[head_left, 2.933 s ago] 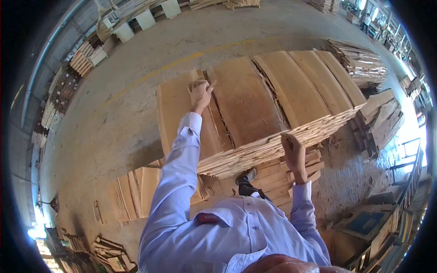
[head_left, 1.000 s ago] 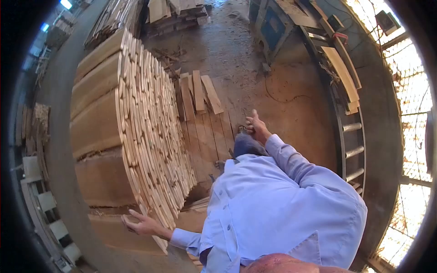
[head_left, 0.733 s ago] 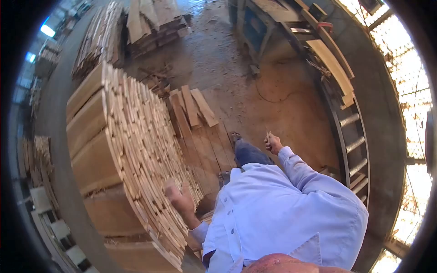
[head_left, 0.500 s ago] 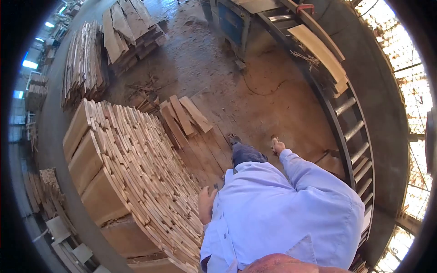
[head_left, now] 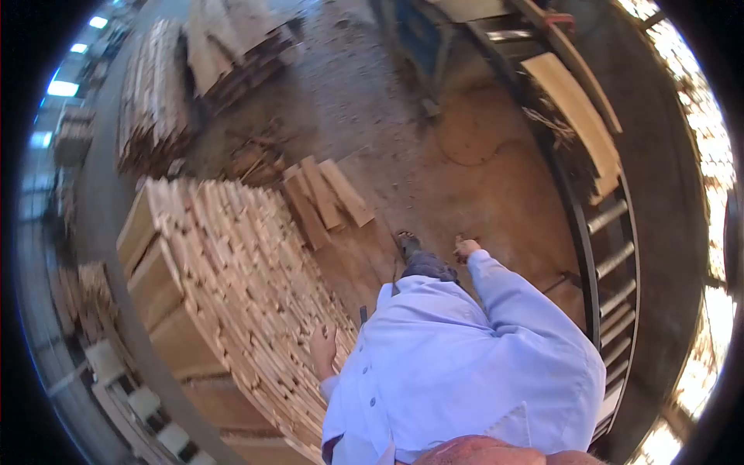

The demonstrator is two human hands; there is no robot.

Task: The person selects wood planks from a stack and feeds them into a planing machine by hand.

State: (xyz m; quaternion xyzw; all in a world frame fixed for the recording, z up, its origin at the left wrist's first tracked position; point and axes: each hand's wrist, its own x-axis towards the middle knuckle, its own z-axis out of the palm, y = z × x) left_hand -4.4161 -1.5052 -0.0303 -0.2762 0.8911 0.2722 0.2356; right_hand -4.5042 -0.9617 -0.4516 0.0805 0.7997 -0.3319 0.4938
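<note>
My left hand point(head_left: 323, 353) hangs at my left side, right beside a tall stack of sawn boards point(head_left: 256, 294). Its fingers look slightly apart, with nothing visible between them; motion blur hides whether it touches the boards. A small dark object point(head_left: 363, 314) sticks out by the hem of my light blue shirt point(head_left: 465, 364). My right hand point(head_left: 466, 249) is held out in front, low over the brown floor, its fingers curled. Something brownish shows at its fingertips, too small to name. One sandalled foot point(head_left: 406, 239) is visible ahead.
Several loose planks point(head_left: 322, 198) lie on the floor ahead. A roller conveyor point(head_left: 608, 263) carrying a board point(head_left: 573, 108) curves along the right. More board stacks point(head_left: 155, 93) stand at the far left, a blue machine point(head_left: 418, 39) ahead.
My left hand has moved outward to the left, away from my shirt. My right hand stays in front, slightly shifted. The view has turned a little, so the surroundings sit lower and further right.
</note>
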